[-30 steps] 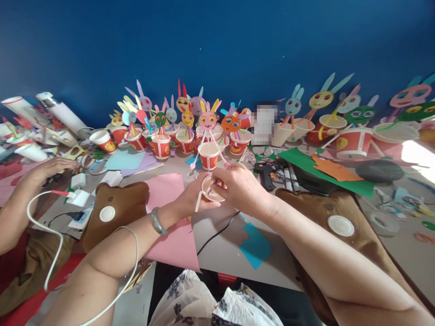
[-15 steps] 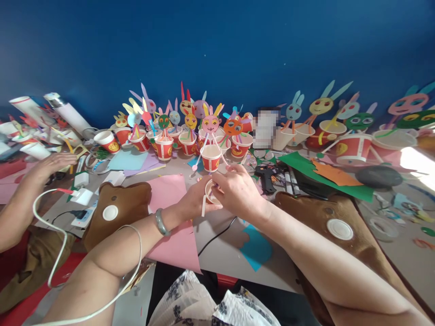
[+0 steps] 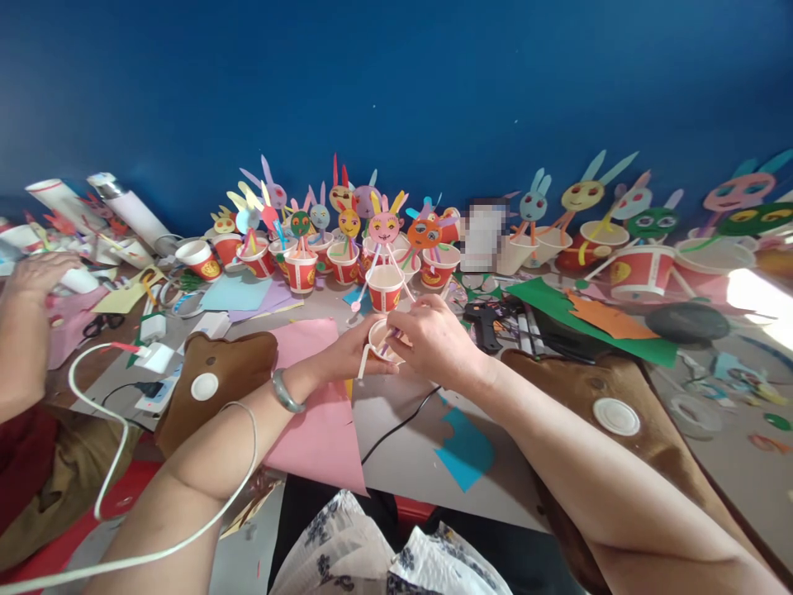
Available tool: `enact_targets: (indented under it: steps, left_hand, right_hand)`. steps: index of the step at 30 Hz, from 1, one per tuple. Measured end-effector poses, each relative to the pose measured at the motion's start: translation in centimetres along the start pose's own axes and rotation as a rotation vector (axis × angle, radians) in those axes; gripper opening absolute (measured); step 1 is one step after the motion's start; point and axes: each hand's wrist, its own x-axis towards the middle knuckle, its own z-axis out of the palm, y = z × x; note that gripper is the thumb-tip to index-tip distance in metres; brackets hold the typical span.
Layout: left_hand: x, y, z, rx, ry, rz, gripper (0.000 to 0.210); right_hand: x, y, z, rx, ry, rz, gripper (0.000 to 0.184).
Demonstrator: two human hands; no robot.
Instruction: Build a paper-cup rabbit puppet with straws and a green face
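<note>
a: left hand point(image 3: 356, 347)?
b: clamped around a small, round, white-lined paper cup point(image 3: 379, 334), held above the grey bench point(image 3: 402, 467); a narrow white paper strip point(image 3: 363, 364) hangs at its rim.
a: right hand point(image 3: 434, 339)?
b: fingers bent into the cup's mouth; cannot tell whether they grip anything.
a: changes?
b: the co-worker's hand point(image 3: 43, 273) has shifted left, clear of the black scissors point(image 3: 104, 323).

The person's bare left forearm point(image 3: 214, 459) and bare right forearm point(image 3: 557, 421) reach forward, converging before the torso. The bare left hand point(image 3: 350, 354) curls in a cupped grasp; the bare right hand point(image 3: 437, 343) arches close beside it, knuckles uppermost, fingers bent, tips partly hidden.
</note>
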Motion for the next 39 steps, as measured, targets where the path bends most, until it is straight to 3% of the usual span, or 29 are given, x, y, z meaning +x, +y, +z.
enact_targets:
  steps: [6,12,18,22,27,31,36,39]
  left_hand:
    - [0.1,1.1,-0.6,-0.023,-0.086,-0.097,0.071]
    - [0.3,0.7,-1.2,0.024,-0.048,-0.001,0.076]
    - [0.4,1.5,-1.8,-0.107,0.018,-0.066,0.066]
    - [0.5,1.4,-2.1,-0.205,-0.003,-0.056,0.061]
    - [0.7,-0.4,-2.7,-0.173,0.04,-0.075,0.066]
    - [0.7,-0.8,-3.2,-0.118,0.074,-0.081,0.064]
    - [0.6,-0.8,-3.5,-0.094,0.03,-0.059,0.069]
    - [0.5,-1.1,-3.9,-0.131,-0.017,-0.053,0.088]
  right_hand:
    - [0.2,0.3,-0.3,0.106,0.009,-0.027,0.014]
    - [0.3,1.4,-2.3,0.393,-0.01,0.002,0.026]
    - [0.3,2.3,-3.9,0.618,0.261,0.329,0.037]
    - [0.7,3.9,-2.5,0.822,0.357,0.481,0.048]
    - [1.0,6.0,0.1,1.042,0.144,0.543,0.061]
    - [0.8,6.3,1.0,1.081,-0.089,0.554,0.05]
    - [0.8,5.8,1.6,1.103,-0.13,0.521,0.039]
    - [0.8,5.4,1.8,1.106,-0.129,0.526,0.038]
